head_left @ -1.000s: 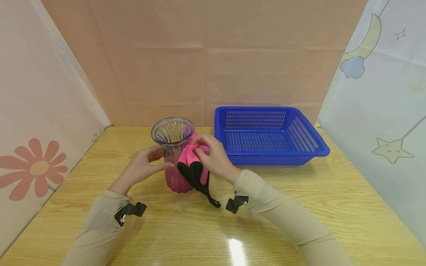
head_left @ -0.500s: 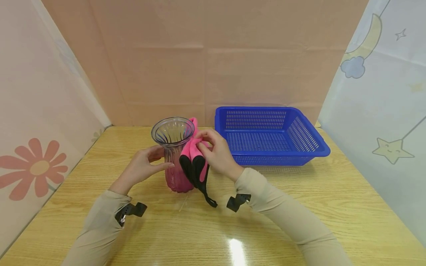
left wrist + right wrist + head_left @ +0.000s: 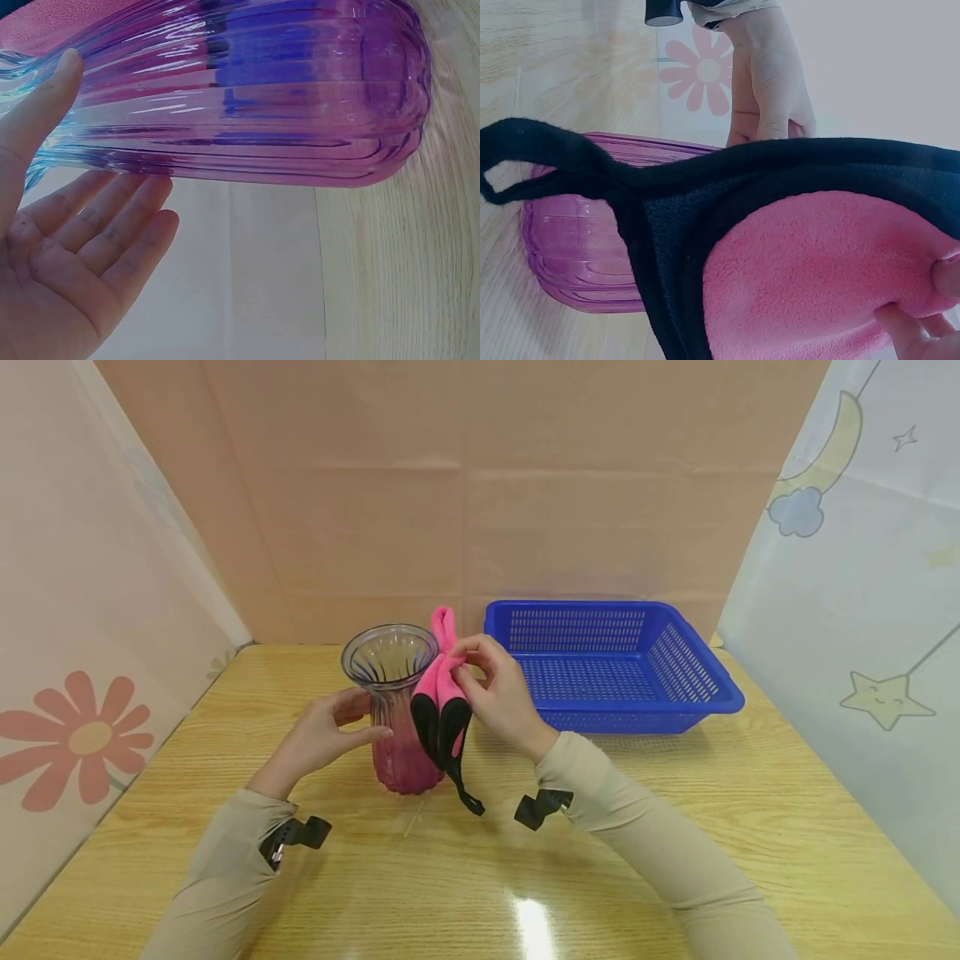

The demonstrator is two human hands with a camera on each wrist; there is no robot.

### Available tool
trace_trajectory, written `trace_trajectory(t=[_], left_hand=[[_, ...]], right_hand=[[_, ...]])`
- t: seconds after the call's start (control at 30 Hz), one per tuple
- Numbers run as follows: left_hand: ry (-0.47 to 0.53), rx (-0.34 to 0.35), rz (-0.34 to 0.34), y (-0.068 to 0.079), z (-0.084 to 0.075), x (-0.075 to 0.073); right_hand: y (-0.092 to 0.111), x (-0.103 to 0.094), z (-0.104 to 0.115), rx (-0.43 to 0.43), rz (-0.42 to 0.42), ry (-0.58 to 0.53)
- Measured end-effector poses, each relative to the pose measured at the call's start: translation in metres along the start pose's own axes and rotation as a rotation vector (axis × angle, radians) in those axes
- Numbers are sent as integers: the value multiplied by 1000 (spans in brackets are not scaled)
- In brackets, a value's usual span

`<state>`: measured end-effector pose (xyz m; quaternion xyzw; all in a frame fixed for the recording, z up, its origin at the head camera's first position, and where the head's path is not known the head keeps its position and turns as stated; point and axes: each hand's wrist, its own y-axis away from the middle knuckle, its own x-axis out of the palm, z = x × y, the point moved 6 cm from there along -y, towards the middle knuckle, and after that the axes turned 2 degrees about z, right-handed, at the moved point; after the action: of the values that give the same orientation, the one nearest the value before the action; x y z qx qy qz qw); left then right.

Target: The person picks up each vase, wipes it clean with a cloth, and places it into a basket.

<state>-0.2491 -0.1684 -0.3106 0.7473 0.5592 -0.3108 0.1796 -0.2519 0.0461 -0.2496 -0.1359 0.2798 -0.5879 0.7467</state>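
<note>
A ribbed glass vase [image 3: 401,743], clear at its flared rim and pink toward the base, stands upright on the table. My left hand [image 3: 318,739] holds it from the left, thumb across the near side; in the left wrist view the fingertips touch the glass [image 3: 300,112]. Just right of the vase, my right hand [image 3: 498,693] pinches a plush pink cloth [image 3: 437,681] with black edging. Its gathered top rises beside the rim, and a black loop dangles below. In the right wrist view the cloth [image 3: 795,277] covers part of the vase.
A blue perforated plastic basket [image 3: 622,703] sits at the back right, close to my right hand. A thin pale streak [image 3: 413,818] lies on the wooden table [image 3: 420,893] before the vase. Fabric walls enclose the back and sides.
My right hand has moved up and slightly right with the cloth, whose pink top now shows above the vase's rim. The left hand and the vase have stayed in place.
</note>
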Motion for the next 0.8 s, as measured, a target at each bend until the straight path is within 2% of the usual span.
trace_trajectory(t=[0.57, 0.8], left_hand=[[1, 4, -2, -1, 1, 0], [10, 8, -4, -2, 1, 0]], right_hand=[[4, 11, -9, 7, 49, 3], [5, 17, -14, 42, 66, 28]])
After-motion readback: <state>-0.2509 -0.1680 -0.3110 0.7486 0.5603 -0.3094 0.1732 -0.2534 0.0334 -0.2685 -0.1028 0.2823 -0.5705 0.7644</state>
